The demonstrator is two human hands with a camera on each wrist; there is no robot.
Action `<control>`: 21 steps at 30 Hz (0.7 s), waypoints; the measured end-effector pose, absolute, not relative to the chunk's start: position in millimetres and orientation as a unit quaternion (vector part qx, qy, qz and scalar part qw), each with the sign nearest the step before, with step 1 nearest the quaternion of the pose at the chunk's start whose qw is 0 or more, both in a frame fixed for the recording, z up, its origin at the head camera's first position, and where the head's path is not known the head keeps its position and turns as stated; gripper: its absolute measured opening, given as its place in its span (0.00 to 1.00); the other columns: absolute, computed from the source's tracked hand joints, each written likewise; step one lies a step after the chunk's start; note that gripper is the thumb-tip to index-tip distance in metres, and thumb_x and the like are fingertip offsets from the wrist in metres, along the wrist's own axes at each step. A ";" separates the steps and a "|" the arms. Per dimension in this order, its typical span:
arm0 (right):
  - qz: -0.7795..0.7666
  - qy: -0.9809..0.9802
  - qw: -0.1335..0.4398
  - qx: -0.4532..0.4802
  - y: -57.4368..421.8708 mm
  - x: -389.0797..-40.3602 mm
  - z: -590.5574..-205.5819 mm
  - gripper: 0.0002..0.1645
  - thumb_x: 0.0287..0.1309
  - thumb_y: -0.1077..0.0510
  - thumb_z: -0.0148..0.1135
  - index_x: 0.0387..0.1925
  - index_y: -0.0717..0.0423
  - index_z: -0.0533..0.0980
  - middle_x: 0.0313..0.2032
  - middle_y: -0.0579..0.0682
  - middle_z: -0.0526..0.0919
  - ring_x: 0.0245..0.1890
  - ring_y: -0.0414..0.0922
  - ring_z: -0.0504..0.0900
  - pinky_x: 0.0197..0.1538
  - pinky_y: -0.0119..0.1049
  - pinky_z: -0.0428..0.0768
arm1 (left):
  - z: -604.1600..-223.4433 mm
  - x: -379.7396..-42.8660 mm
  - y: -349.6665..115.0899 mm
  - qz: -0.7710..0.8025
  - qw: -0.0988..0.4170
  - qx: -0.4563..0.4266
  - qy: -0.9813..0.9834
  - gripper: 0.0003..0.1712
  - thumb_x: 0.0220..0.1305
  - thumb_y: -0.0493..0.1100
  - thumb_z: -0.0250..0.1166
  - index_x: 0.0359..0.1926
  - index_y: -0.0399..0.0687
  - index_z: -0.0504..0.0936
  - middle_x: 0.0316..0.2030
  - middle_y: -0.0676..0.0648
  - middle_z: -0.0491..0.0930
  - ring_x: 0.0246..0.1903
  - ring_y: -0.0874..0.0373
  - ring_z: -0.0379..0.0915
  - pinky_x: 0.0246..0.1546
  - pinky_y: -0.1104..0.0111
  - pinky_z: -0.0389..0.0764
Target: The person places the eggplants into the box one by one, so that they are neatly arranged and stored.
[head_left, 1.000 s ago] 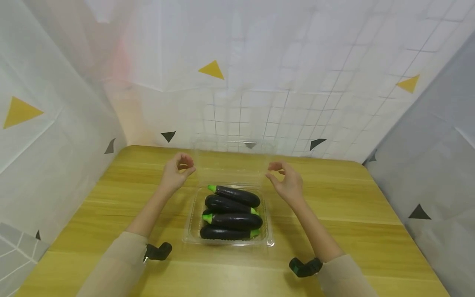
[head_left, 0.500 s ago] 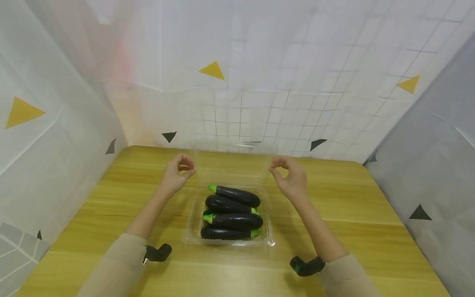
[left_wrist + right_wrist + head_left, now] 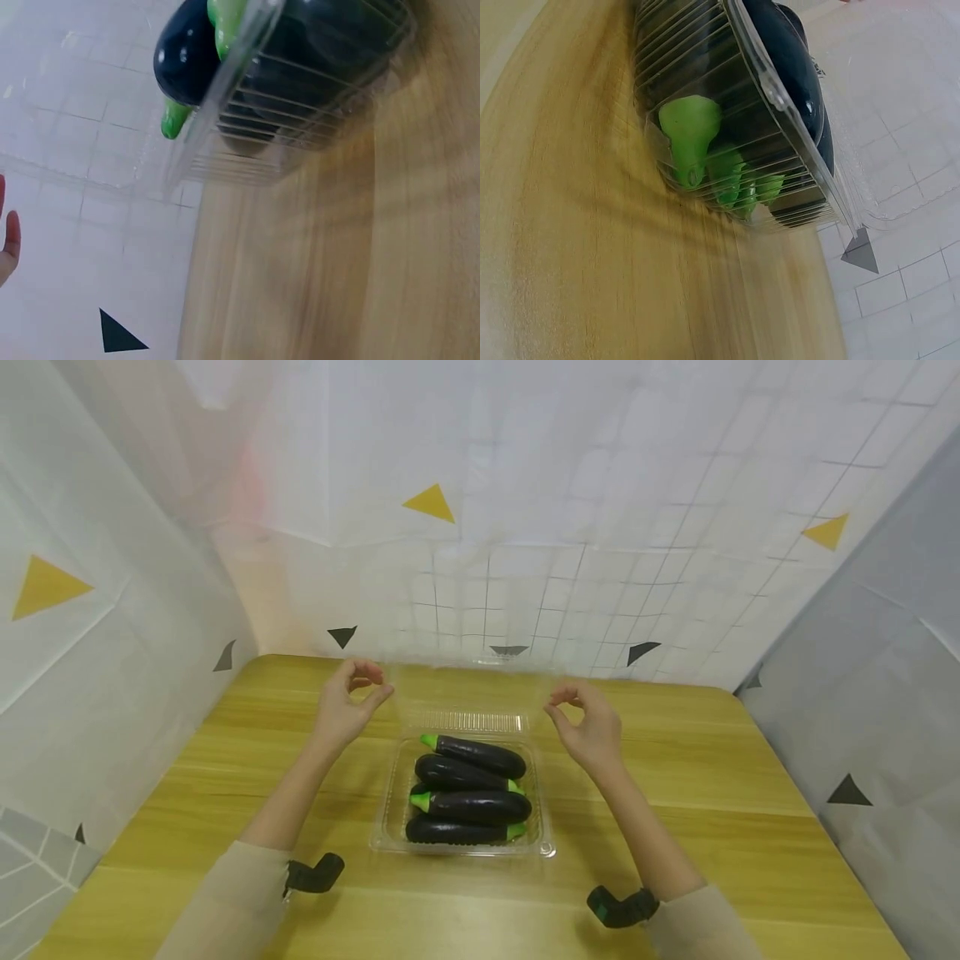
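A clear plastic clamshell container (image 3: pixel 384 802) sits on the table with its see-through lid (image 3: pixel 465 685) raised at the back. Several dark eggplants (image 3: pixel 480 807) with green stem ends lie in the base. Beside the lid's left edge, my left hand (image 3: pixel 345 702) has its thumb and fingers apart, holding nothing. In the left wrist view, fingers (image 3: pixel 10 236) show at the far left, off the lid's edge. My right hand (image 3: pixel 588 731) pinches the lid's right edge, thumb and fingertips together. The right wrist view shows the container's ribbed side (image 3: pixel 742 97), with that hand almost wholly out of frame.
The wooden table (image 3: pixel 712 777) runs back to a white sheet wall (image 3: pixel 525 485) close behind the lid. Similar sheets with yellow and black triangles stand at both sides. A black wrist mount (image 3: pixel 622 907) hangs at each forearm.
My left hand has shifted back and slightly left, its thumb and fingers spreading. My right thumb and fingers have come together, slightly right of before. The lid's top edge appears lower; the eggplants have not moved.
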State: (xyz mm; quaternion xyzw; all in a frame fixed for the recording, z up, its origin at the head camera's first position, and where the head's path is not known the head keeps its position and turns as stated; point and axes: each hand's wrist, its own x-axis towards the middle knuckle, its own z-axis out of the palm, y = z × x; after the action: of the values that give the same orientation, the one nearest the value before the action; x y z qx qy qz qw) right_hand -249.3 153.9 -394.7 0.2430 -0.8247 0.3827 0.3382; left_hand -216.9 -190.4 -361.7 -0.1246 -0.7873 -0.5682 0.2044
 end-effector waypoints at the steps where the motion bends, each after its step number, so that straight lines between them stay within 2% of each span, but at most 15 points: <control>1: 0.383 -0.824 0.339 0.244 154.0 -249.0 -394.7 0.14 0.45 0.69 0.74 0.34 0.59 0.78 0.30 0.51 0.84 0.35 0.48 0.82 0.45 0.43 0.82 | -356.6 -213.5 -188.2 -0.569 0.207 -0.122 -0.786 0.14 0.58 0.29 0.66 0.42 0.28 0.72 0.38 0.34 0.74 0.42 0.50 0.69 0.57 0.50 0.70; 6: 0.377 -0.824 0.343 0.246 155.4 -247.1 -394.9 0.13 0.45 0.68 0.74 0.33 0.58 0.79 0.31 0.51 0.84 0.36 0.48 0.82 0.45 0.43 0.82 | -338.6 -201.0 -180.2 -0.562 0.216 -0.126 -0.788 0.10 0.57 0.25 0.65 0.39 0.25 0.73 0.36 0.33 0.75 0.40 0.52 0.71 0.55 0.50 0.72; 14: 0.387 -0.816 0.348 0.250 157.1 -241.4 -389.8 0.15 0.43 0.68 0.75 0.35 0.59 0.79 0.33 0.51 0.84 0.39 0.48 0.82 0.47 0.42 0.81 | -351.3 -208.9 -185.7 -0.558 0.215 -0.122 -0.792 0.09 0.57 0.26 0.66 0.37 0.28 0.74 0.32 0.47 0.77 0.39 0.50 0.75 0.54 0.55 0.74; 21: 0.451 -0.768 0.375 0.257 153.0 -229.9 -370.4 0.21 0.41 0.72 0.75 0.41 0.63 0.80 0.35 0.54 0.84 0.39 0.47 0.81 0.50 0.30 0.78 | -364.9 -215.4 -191.7 -0.558 0.219 -0.126 -0.790 0.10 0.57 0.29 0.68 0.37 0.31 0.75 0.33 0.45 0.77 0.39 0.56 0.75 0.54 0.60 0.74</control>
State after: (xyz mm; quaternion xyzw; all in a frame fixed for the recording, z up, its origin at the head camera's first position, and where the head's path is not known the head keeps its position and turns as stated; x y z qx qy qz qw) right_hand -229.9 153.0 -370.4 0.2566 -0.7683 0.4511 0.3746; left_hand -215.4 -191.7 -364.9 -0.1258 -0.7901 -0.5584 0.2194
